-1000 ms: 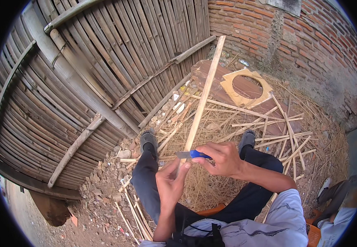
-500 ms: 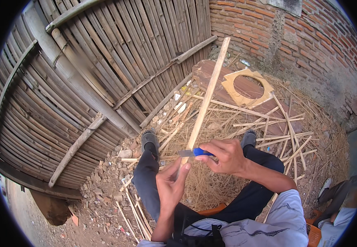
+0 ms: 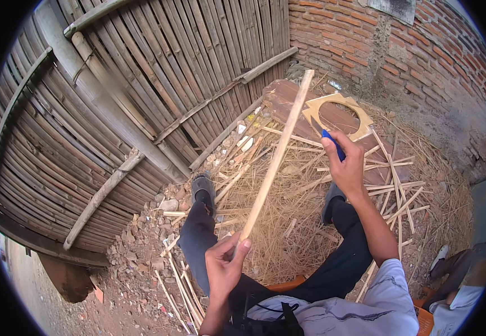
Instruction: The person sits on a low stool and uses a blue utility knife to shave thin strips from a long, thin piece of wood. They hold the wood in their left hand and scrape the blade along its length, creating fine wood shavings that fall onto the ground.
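A long pale bamboo strip [image 3: 276,159] slants up and away from my left hand [image 3: 224,267], whose thumb and fingers pinch its near end. To the right of the strip, my right hand [image 3: 345,165] is wrapped round the blue handle of a knife [image 3: 334,143]. The blade points up and to the left, apart from the strip. Beyond the blade lies a yellowish board with a round hole [image 3: 313,106]. Dry shavings [image 3: 288,246] cover the ground between my legs.
Thin bamboo strips [image 3: 397,185] lie crisscrossed at right, and more strips [image 3: 182,294] lie by my left leg. A bamboo fence [image 3: 198,61] rises at left, a brick wall [image 3: 439,78] behind. Another person's leg [image 3: 449,263] shows at lower right.
The knife in my right hand has left the strip's near end and moved up and to the right. The strip's far end has dropped lower in the view; my left hand still holds it.
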Motion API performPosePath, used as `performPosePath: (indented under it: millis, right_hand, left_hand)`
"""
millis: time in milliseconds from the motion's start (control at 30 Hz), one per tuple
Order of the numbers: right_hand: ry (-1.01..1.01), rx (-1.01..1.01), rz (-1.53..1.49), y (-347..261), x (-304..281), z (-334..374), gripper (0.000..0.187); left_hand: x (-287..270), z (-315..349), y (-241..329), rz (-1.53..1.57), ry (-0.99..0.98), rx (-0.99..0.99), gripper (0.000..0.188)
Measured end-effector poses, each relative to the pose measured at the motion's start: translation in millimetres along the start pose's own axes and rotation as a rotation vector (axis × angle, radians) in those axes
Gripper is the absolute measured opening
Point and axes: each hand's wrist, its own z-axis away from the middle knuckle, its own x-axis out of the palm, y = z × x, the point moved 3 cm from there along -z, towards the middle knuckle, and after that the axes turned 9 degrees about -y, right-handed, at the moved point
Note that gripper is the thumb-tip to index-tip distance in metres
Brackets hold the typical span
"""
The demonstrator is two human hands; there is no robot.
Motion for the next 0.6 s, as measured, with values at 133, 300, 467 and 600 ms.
performPosePath:
  millis: [133, 300, 467, 600]
  right_hand:
    - [-0.159, -0.211, -0.071, -32, 28, 28, 0.031]
    - [-0.302, -0.456, -0.083, -60, 58, 59, 0.032]
    - [-0.349, -0.482, -0.064, -69, 63, 65, 0.030]
    - [-0.322, -0.482, -0.066, -72, 61, 63, 0.030]
  left_hand:
    - [-7, -13, 6, 0.001, 0.090, -0.034, 0.036]
    - [6, -22, 11, 0.045, 0.057, -0.002, 0.041]
    - [18, -23, 19, 0.031, 0.054, 0.038, 0.043]
    - [21, -24, 22, -0.021, 0.077, 0.079, 0.042]
